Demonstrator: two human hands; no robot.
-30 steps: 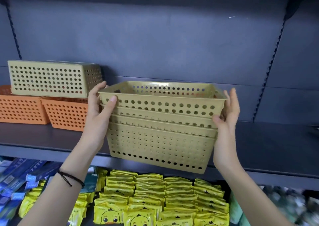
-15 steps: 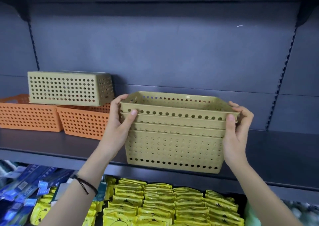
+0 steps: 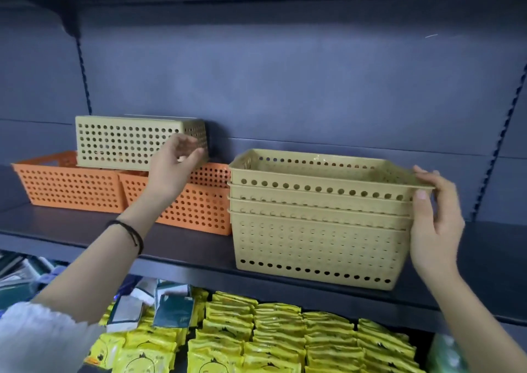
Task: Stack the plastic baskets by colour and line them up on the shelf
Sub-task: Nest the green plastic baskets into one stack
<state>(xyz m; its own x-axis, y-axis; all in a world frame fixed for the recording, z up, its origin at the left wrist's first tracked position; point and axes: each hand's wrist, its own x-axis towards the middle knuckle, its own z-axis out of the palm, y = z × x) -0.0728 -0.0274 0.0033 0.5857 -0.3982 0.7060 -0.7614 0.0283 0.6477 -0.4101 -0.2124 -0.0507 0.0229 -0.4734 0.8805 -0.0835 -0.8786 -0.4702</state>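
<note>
A stack of several nested tan baskets (image 3: 316,238) stands on the dark shelf (image 3: 182,247), near its front edge. My right hand (image 3: 435,224) grips the top basket's right rim with thumb in front. To the left, two orange baskets (image 3: 71,184) (image 3: 196,204) sit side by side. An upside-down tan basket (image 3: 122,141) rests on top of them. My left hand (image 3: 174,164) is at that basket's right front corner, fingers curled against it; a firm grip is not clear.
The shelf's back panel and a notched upright (image 3: 496,150) rise behind the baskets. Bare shelf lies right of the tan stack. Below, the lower shelf holds yellow snack packets (image 3: 285,338) and blue and green packs (image 3: 171,307) at the left.
The tan stack has been set down on the shelf. My left hand has left its left rim and moved left to the upside-down tan basket. The right hand stays on the stack's rim.
</note>
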